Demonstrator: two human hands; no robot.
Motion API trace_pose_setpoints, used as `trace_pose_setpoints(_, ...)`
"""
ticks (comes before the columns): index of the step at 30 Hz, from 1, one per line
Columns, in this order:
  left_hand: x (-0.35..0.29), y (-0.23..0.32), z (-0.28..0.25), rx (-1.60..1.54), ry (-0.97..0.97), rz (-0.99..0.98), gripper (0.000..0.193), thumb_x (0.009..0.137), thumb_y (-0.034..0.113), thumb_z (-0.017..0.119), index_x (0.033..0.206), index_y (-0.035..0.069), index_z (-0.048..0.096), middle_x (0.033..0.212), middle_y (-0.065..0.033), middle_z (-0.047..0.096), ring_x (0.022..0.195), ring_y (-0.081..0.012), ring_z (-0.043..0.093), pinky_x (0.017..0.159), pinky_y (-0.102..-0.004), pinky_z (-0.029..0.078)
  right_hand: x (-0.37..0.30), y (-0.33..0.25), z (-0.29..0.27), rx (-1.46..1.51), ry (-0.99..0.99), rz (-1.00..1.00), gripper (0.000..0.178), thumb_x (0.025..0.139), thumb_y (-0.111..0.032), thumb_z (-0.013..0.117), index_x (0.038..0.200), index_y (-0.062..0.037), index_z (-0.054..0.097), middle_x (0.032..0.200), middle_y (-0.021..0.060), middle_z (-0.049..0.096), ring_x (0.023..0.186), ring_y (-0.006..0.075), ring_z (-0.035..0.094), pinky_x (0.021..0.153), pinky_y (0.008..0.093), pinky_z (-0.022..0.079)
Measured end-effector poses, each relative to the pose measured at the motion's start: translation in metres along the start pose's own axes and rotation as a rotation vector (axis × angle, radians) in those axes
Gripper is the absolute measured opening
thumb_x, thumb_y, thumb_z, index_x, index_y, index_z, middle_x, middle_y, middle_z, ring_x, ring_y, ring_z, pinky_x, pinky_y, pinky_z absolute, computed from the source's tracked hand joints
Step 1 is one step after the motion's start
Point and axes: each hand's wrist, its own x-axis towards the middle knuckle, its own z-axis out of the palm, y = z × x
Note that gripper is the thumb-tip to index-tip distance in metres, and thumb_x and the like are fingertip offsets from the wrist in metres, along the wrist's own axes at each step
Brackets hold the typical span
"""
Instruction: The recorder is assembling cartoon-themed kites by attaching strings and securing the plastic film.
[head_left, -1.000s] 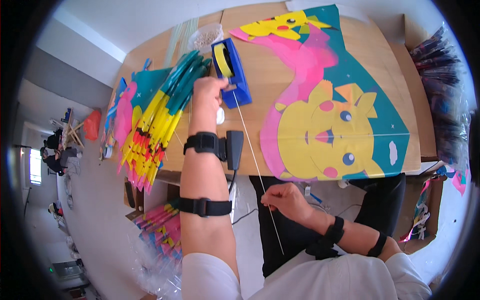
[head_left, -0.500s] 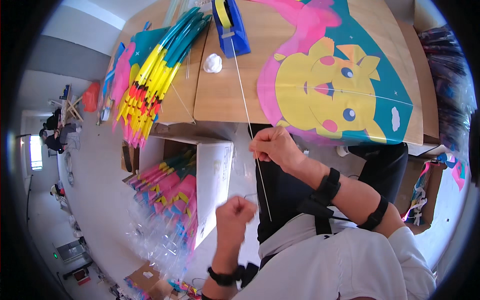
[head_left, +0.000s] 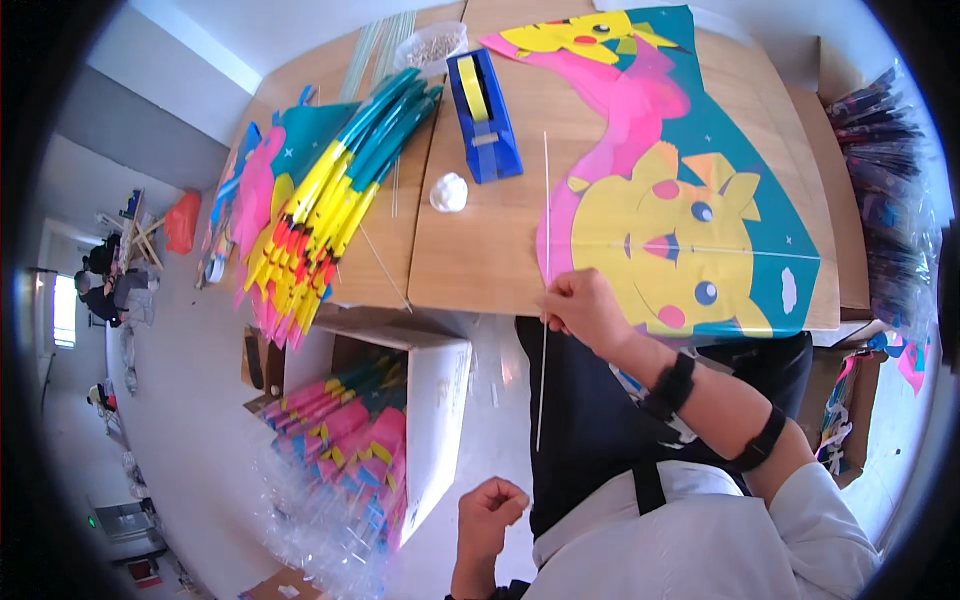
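Note:
My right hand (head_left: pixel 585 310) pinches a thin white rod (head_left: pixel 545 220) at the front edge of the wooden table (head_left: pixel 470 260). The rod runs from near the blue tape dispenser (head_left: pixel 483 115) down past the table edge. Just right of the rod lies a flat kite (head_left: pixel 680 200) in pink, yellow and teal with a cartoon face. My left hand (head_left: pixel 490 510) is down by my side, fingers curled into a fist with nothing in it, away from the table.
A stack of rolled kites (head_left: pixel 320 200) lies on the table's left. A white tape wad (head_left: pixel 449 192) and a clear tub (head_left: pixel 430 45) sit near the dispenser. An open white box (head_left: pixel 440 420) of rolled kites stands on the floor. Bagged kites (head_left: pixel 890 220) lie at the right.
My left hand has dropped from the tape dispenser down to my side. My right hand has stayed pinched on the rod, now at the table edge beside the kite.

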Motion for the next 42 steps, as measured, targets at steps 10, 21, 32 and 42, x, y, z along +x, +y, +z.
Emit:
trace_pose_setpoints(10,0.013,-0.014,-0.012,0.099,-0.063,0.070,0.006,0.079,0.002,0.062,0.074,0.004,0.060,0.062,0.0039,0.050,0.055,-0.0050,0.041,0.051,-0.0208,0.033,0.140,-0.028,-0.001,0.074,0.297,-0.120,0.020,0.073,-0.017,0.070,0.068,0.0012,0.065,0.059,0.0088,0.061,0.051,0.0130,0.056,0.049,0.0281,0.044)
trace_pose_setpoints(21,0.024,-0.034,-0.020,0.118,-0.117,0.009,0.006,0.079,0.002,0.063,0.074,0.004,0.061,0.065,0.0028,0.055,0.058,-0.0053,0.045,0.053,-0.0212,0.037,0.151,-0.072,0.012,0.728,0.275,0.176,0.015,0.072,-0.004,0.072,0.067,-0.0032,0.058,0.063,0.0023,0.054,0.057,0.0112,0.048,0.051,0.0262,0.034)
trace_pose_setpoints(32,0.040,-0.069,-0.036,0.130,-0.121,0.025,0.008,0.079,0.007,0.063,0.072,0.004,0.060,0.059,0.0014,0.052,0.053,-0.0070,0.044,0.050,-0.0218,0.037,0.143,-0.060,0.005,0.418,0.309,0.064,0.018,0.067,-0.006,0.073,0.059,-0.0003,0.057,0.054,0.0060,0.055,0.043,0.0123,0.047,0.040,0.0273,0.034)
trace_pose_setpoints(42,0.038,-0.065,-0.033,0.141,-0.082,-0.008,0.006,0.078,0.006,0.061,0.073,0.004,0.060,0.060,0.0013,0.052,0.054,-0.0077,0.044,0.052,-0.0228,0.037,0.159,-0.065,0.016,0.451,0.337,0.159,0.007,0.074,-0.005,0.072,0.074,-0.0013,0.066,0.066,0.0065,0.063,0.052,0.0108,0.054,0.044,0.0247,0.039)
